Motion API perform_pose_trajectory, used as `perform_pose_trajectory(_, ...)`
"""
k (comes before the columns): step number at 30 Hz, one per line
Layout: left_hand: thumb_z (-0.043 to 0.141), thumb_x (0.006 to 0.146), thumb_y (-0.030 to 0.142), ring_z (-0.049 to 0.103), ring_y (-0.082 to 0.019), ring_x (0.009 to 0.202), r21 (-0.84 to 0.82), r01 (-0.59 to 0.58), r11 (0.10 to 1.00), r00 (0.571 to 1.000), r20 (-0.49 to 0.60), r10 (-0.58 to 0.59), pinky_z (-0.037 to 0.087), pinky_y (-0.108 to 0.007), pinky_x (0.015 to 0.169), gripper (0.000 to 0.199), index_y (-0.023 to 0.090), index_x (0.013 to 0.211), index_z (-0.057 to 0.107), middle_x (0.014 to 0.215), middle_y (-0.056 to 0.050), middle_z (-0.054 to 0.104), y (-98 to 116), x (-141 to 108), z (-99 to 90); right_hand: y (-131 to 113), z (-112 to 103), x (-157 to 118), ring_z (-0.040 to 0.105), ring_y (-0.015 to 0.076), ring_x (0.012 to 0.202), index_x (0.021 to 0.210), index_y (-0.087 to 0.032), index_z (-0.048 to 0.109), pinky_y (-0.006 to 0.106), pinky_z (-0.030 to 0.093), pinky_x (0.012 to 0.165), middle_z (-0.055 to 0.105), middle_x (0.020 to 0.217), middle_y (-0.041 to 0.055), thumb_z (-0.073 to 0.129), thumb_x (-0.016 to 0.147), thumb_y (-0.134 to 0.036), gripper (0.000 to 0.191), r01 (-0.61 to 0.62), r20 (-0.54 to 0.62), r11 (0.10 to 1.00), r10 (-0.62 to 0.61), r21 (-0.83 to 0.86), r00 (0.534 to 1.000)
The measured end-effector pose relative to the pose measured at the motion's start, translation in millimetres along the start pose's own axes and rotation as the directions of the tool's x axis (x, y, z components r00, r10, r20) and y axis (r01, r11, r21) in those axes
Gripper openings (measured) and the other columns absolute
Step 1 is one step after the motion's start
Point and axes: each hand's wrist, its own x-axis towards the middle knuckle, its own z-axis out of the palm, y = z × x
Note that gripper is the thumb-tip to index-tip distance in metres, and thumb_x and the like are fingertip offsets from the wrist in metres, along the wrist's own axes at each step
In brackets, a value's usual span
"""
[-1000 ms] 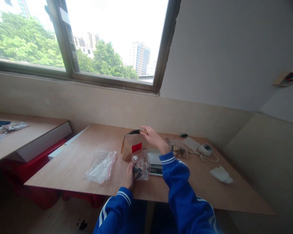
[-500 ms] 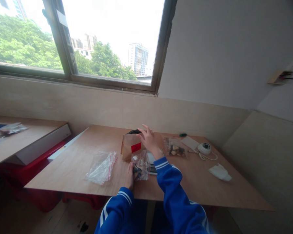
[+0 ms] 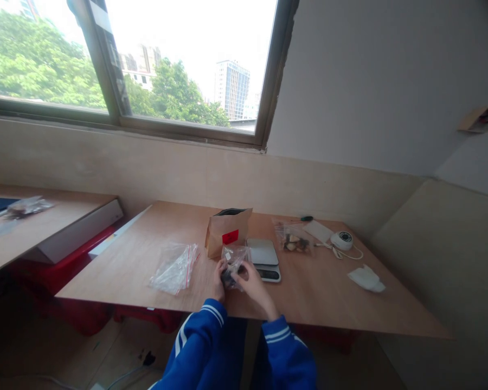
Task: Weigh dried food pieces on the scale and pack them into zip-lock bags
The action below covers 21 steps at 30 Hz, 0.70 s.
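A clear plastic bag (image 3: pixel 235 255) with dark contents stands near the table's front edge. Around its left side my left hand (image 3: pixel 217 281) is closed. My right hand (image 3: pixel 250 279) has its fingers bent against the bag's right side, thumb and fingers on the plastic. Just behind the bag is an open brown paper bag (image 3: pixel 217 233) with a red label. A white kitchen scale (image 3: pixel 262 253) lies to the right, with nothing on its plate.
Flat clear zip bags (image 3: pixel 173 271) lie left on the table (image 3: pixel 122 271). Farther right are a bag of brown pieces (image 3: pixel 295 242), a white round device (image 3: pixel 341 240) with a cable, and a crumpled white tissue (image 3: pixel 366 278).
My right hand has come down from above the paper bag to the clear bag. The scale is now uncovered. The view has shifted slightly.
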Motion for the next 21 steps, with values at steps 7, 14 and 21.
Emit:
perform_pose_trajectory(7, 0.055, 0.068, 0.037, 0.062, -0.022, 0.082, 0.146, -0.104, 0.984, 0.995, 0.019, 0.102, 0.047, -0.032, 0.076, 0.030, 0.016, 0.088, 0.060, 0.081, -0.007, 0.067, 3, 1, -0.1, -5, -2, 10, 0.063, 0.0221, 0.085, 0.095, -0.017, 0.065, 0.033, 0.051, 0.074, 0.066, 0.095, 0.0070, 0.063, 0.070, -0.020, 0.026, -0.012, 0.068, 0.994, 0.020, -0.111, 0.998)
perform_pose_trajectory(14, 0.051, 0.072, 0.038, 0.061, -0.024, 0.087, 0.235, -0.113, 0.966, 0.993, 0.063, 0.101, 0.046, -0.033, 0.078, 0.030, 0.016, 0.089, 0.062, 0.089, -0.008, 0.067, 6, -1, -1.0, -11, -11, 4, 0.063, 0.0214, 0.075, 0.082, -0.017, 0.068, 0.032, 0.049, 0.069, 0.070, 0.083, 0.0070, 0.063, 0.074, -0.034, 0.019, -0.049, -0.102, 0.987, 0.033, -0.156, 0.994)
perform_pose_trajectory(21, 0.053, 0.074, 0.041, 0.059, -0.023, 0.090, 0.279, -0.138, 0.950, 0.990, 0.036, 0.133, 0.043, -0.035, 0.086, 0.028, 0.018, 0.087, 0.063, 0.087, -0.005, 0.066, -3, 8, -9.6, -81, -60, 33, 0.061, 0.0190, 0.073, 0.089, -0.018, 0.069, 0.030, 0.048, 0.067, 0.069, 0.087, 0.0071, 0.061, 0.078, -0.045, 0.030, 0.085, -0.259, 0.975, -0.138, -0.206, 0.956)
